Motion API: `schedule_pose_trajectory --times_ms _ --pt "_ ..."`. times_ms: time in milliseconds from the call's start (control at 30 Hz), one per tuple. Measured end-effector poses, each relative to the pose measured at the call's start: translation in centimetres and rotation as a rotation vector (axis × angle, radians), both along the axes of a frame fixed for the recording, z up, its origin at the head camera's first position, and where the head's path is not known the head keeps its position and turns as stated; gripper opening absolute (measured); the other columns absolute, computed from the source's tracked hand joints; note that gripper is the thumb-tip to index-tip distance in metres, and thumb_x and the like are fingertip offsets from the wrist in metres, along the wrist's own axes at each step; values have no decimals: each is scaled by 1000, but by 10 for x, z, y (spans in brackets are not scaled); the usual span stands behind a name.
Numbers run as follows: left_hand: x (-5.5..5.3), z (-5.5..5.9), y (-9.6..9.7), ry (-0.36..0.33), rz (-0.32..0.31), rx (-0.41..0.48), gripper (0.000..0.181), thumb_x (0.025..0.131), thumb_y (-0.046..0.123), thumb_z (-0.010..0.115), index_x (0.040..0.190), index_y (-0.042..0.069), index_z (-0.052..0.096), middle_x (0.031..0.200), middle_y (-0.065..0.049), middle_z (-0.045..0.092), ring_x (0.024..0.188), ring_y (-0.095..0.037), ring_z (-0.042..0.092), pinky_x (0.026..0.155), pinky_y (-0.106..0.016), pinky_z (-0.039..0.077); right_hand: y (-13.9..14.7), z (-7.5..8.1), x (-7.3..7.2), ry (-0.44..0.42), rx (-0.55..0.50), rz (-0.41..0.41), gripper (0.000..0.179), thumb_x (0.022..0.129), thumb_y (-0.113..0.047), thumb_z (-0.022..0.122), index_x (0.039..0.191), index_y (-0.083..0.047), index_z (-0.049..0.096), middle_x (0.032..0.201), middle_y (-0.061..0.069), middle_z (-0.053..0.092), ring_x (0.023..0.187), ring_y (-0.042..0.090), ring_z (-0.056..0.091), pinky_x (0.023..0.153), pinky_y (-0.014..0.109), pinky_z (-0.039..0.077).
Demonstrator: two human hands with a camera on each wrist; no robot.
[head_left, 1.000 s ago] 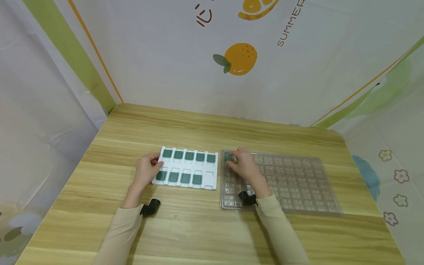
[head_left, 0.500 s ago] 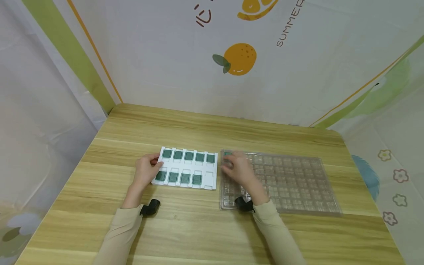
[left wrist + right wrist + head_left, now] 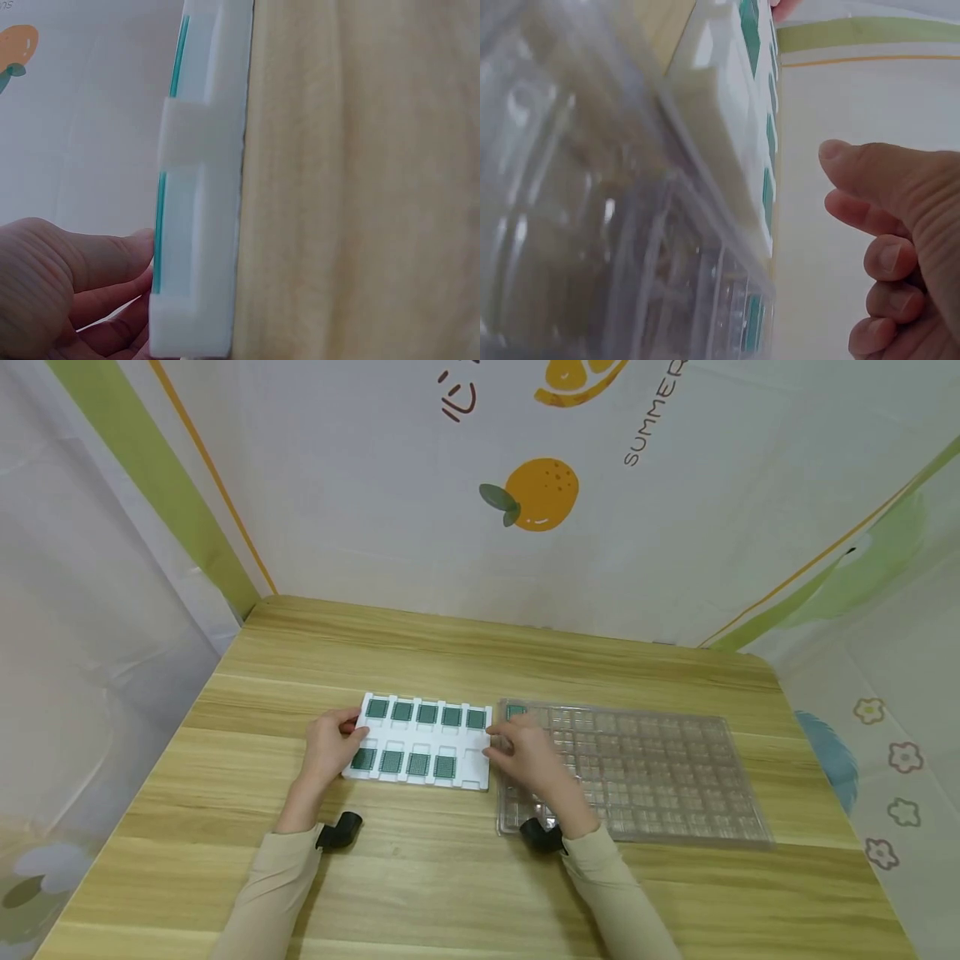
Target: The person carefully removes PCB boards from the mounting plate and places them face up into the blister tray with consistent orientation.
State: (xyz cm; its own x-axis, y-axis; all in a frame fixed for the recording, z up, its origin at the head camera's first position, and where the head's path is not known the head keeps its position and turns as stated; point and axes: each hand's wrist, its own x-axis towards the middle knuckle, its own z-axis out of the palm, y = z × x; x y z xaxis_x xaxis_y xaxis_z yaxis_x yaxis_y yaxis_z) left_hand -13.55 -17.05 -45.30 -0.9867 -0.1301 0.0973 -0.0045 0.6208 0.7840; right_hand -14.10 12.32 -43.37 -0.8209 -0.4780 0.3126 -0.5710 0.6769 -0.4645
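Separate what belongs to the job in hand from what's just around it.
Apparently the job's:
white rectangular plastic tray, held in the left grip
green square chips
clear gridded plastic tray, partly beneath the right grip

Just around:
light wooden table
white fruit-printed curtain
black angled wrist attachments

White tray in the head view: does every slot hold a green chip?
No, the white tray has one bare slot at its near right corner.

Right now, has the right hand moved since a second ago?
Yes. In the head view, against the clear tray, the right hand has moved left, toward the white tray.
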Motion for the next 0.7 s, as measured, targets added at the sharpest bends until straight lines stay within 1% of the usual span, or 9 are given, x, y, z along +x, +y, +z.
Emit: schedule_pose_trajectory --times_ms 67,200,267,533,700 --pt "0 0 0 -4 2 0 32 84 -6 62 112 -18 58 95 -31 61 84 -36 57 72 -41 49 -3 1 2 -10 4 3 24 75 -12 78 94 1 71 69 6 51 67 15 39 59 27 35" --pt "0 -1 0 -3 4 1 32 84 -6 62 112 -18 58 95 -31 61 84 -36 57 72 -41 49 -9 0 5 8 20 23 25 75 -13 78 94 0 71 71 7 55 68 15 41 59 27 37" --pt "0 -1 0 2 4 -2 31 83 -6 63 112 -18 58 95 -31 61 84 -36 58 72 -40 49 -12 -1 6 5 31 34 25 75 -14 78 95 -1 71 69 7 52 68 14 39 59 25 35" --pt "0 -1 0 4 1 -7 32 84 -6 63 112 -18 58 95 -31 61 84 -35 57 71 -39 48 -25 -6 9 68 60 106 24 75 -16 78 94 -2 72 69 3 54 64 14 41 59 26 39" --pt "1 -1 0 12 -2 -13 31 83 -6 63 112 -18 58 94 -31 61 83 -35 57 71 -40 48 -31 -8 10 48 69 133 25 75 -17 78 93 -2 71 68 1 52 62 11 37 58 25 37"
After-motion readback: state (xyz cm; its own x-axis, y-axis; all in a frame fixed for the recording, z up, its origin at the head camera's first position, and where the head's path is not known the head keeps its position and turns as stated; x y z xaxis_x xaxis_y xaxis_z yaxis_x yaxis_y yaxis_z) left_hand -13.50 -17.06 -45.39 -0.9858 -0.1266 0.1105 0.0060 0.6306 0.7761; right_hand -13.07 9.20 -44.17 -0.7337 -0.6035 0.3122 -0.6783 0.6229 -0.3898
